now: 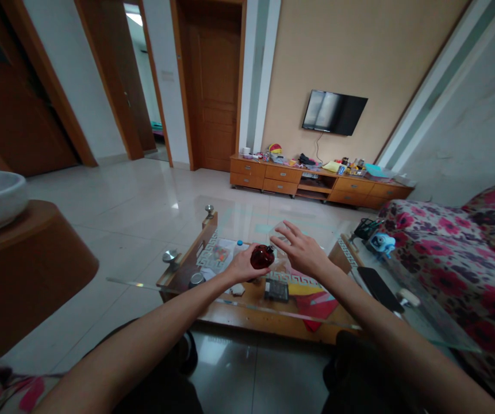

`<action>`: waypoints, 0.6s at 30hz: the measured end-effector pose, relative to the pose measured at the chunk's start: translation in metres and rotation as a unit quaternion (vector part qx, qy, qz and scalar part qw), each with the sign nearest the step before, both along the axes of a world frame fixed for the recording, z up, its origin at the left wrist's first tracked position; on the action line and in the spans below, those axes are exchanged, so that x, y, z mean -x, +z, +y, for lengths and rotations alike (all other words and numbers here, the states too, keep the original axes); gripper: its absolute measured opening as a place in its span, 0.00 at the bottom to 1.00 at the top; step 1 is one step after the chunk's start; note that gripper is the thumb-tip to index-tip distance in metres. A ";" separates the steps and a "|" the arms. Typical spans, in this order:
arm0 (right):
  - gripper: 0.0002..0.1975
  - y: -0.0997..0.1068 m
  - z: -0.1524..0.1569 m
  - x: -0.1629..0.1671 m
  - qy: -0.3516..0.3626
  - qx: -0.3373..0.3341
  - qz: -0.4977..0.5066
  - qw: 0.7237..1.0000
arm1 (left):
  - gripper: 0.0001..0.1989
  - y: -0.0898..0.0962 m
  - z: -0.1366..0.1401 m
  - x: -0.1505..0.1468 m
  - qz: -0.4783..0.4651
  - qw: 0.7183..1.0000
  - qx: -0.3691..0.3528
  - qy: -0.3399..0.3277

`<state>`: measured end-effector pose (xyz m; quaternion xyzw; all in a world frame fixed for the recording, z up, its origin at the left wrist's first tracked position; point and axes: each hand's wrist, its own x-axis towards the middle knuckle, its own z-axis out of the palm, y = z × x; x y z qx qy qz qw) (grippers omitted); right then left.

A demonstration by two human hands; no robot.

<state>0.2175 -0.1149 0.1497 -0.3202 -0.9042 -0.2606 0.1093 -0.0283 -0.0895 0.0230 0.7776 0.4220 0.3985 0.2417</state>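
Note:
My left hand (242, 265) is closed around a small, round, dark red-brown glass bottle (261, 258). The bottle is tilted, its short dark neck pointing right and slightly up. Just to the right of that neck, my right hand (299, 248) is raised with its fingers apart, and nothing shows in it. Both hands are above a glass-topped coffee table (247, 312). Beneath them are a flat dark box (276, 290) and a red and yellow sheet (318, 307). A blue-capped container (240, 244) stands just beyond my left hand.
A dark round container (196, 280) is at the table's left. On the right lie a black oblong object (380, 288), a light-blue item (382, 244) and a black holder (363, 229). A flowered sofa (467, 276) flanks the table. A cluttered low cabinet (281, 174) stands across the room.

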 end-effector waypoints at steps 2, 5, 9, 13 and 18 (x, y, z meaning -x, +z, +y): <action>0.37 0.000 0.000 0.000 0.003 -0.001 -0.002 1.000 | 0.37 -0.001 0.000 0.001 0.002 1.000 0.002 0.001; 0.36 0.002 0.000 0.002 0.009 -0.002 -0.004 1.000 | 0.38 0.000 0.000 0.003 0.008 1.000 0.005 0.002; 0.35 0.005 -0.001 0.006 0.012 -0.003 -0.008 1.000 | 0.38 0.000 -0.001 0.005 0.007 1.000 0.004 0.003; 0.34 0.008 0.000 0.010 0.023 -0.003 -0.016 1.000 | 0.38 -0.002 -0.001 0.007 -0.001 1.000 0.002 0.004; 0.33 0.012 0.000 0.015 0.032 -0.002 -0.033 0.999 | 0.38 -0.004 -0.001 0.010 -0.006 1.000 -0.002 0.007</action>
